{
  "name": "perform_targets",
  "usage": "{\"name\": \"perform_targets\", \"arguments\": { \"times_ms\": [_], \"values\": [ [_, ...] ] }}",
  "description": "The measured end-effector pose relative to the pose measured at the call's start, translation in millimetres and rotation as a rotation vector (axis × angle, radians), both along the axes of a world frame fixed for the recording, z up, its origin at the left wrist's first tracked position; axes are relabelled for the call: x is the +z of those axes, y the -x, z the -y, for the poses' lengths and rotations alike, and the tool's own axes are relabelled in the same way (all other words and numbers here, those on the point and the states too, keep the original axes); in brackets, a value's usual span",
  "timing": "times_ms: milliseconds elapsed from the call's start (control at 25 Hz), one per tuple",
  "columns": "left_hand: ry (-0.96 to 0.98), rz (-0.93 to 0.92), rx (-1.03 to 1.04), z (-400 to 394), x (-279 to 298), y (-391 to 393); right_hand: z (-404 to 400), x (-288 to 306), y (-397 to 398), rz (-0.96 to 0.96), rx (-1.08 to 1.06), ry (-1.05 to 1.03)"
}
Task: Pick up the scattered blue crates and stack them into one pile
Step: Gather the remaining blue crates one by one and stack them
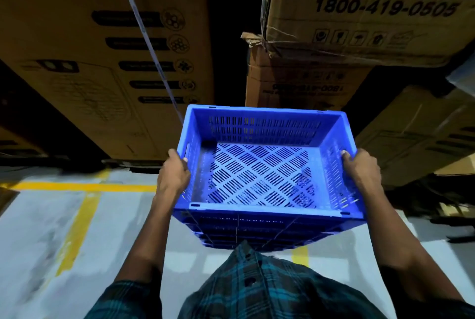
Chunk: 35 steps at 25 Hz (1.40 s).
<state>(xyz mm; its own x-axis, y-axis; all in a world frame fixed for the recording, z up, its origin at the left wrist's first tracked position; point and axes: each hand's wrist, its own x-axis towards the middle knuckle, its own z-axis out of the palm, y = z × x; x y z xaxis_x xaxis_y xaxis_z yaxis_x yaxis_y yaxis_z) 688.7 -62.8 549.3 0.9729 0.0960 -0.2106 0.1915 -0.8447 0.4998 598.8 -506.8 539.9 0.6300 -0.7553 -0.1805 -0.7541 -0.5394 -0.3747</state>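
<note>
An empty blue crate (264,209) with slotted walls and a lattice floor is held up in front of my chest, its open top facing me. My left hand (173,173) grips its left rim and my right hand (361,171) grips its right rim. Under the near wall several more blue rims show, so it seems to sit on or just above other blue crates (257,237); whether it touches them I cannot tell.
Large cardboard appliance boxes (108,56) stand at the left and more cartons (359,10) are piled at the right, with a dark gap between them. The grey floor (38,241) carries yellow painted lines (77,226). My plaid shirt fills the bottom edge.
</note>
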Motion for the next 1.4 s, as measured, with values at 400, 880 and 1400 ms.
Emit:
{"name": "perform_targets", "arguments": {
  "times_ms": [400,880,1400],
  "values": [
    [-0.082,0.543,-0.546,7.3,-6.0,26.5,-49.6,-1.7,40.1,0.086,0.113,0.271],
    [-0.092,0.546,-0.922,54.6,-8.7,82.4,-168.1,5.5,131.9,0.141,0.353,0.043],
    [0.449,0.360,-1.126,111.9,63.1,150.6,-191.5,69.6,245.8,0.542,0.130,-0.055]
  ]
}}
